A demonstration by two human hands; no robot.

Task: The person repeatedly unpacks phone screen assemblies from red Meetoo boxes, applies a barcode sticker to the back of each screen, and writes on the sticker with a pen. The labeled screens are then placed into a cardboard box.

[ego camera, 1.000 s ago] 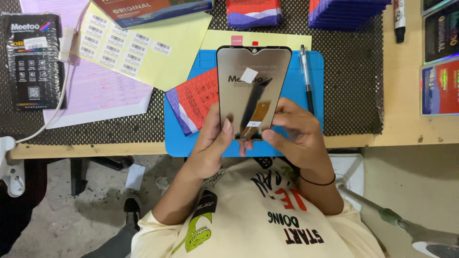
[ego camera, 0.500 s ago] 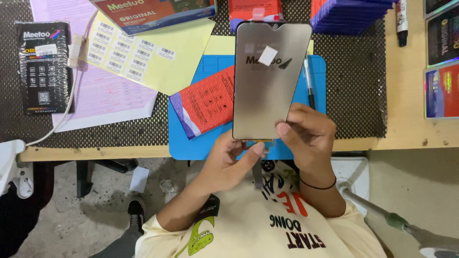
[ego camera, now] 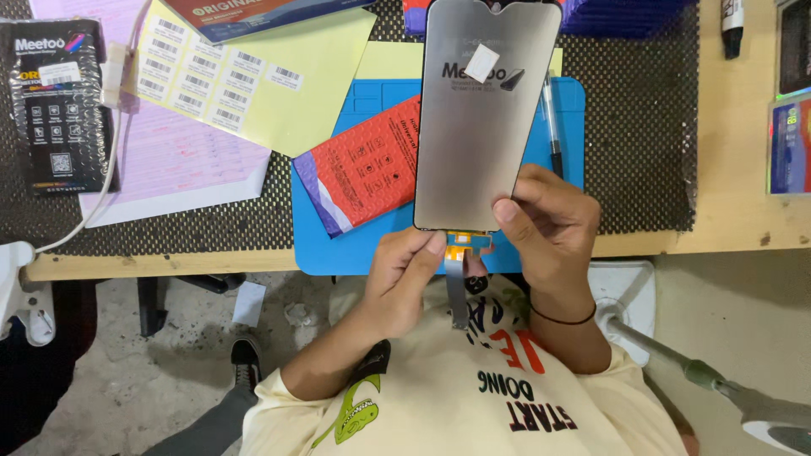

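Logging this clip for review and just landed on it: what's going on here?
A person seated at a workbench holds a phone screen panel up toward the camera with both hands. The right hand grips its lower right edge, and the left hand pinches the bottom edge beside the dangling flex cable. Below it lie a blue work mat, a red pouch and a pen.

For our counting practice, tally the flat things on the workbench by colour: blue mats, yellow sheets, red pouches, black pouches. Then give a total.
Blue rubber work mat: 1
Pale yellow paper sheets (label sheet, plain sheet): 2
Red padded pouch: 1
Black printed pouch: 1
Total: 5
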